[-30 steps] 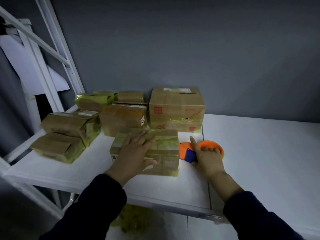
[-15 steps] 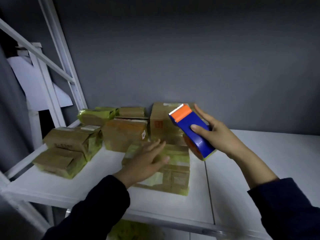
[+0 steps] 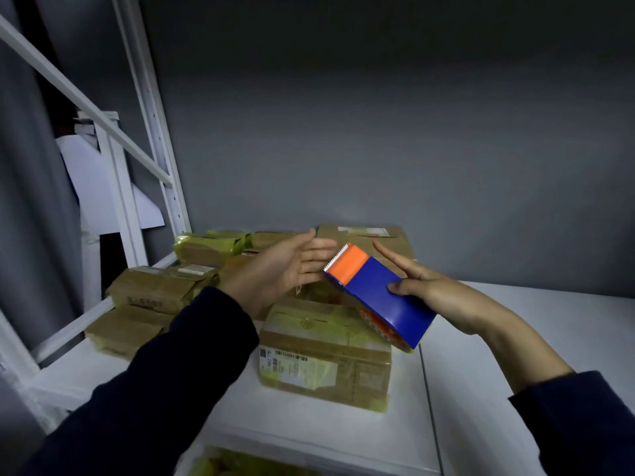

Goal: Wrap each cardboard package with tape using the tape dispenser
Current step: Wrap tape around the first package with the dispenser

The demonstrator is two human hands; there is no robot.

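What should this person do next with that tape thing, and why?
Probably pinch the tape's loose end: the right hand holds the tape dispenser above the front package, and the open left hand sits right beside its toothed orange edge.

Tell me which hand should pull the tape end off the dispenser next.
Left, probably. The left hand is open and empty, close beside the tape dispenser at its toothed orange end, while the right hand grips the dispenser's blue body.
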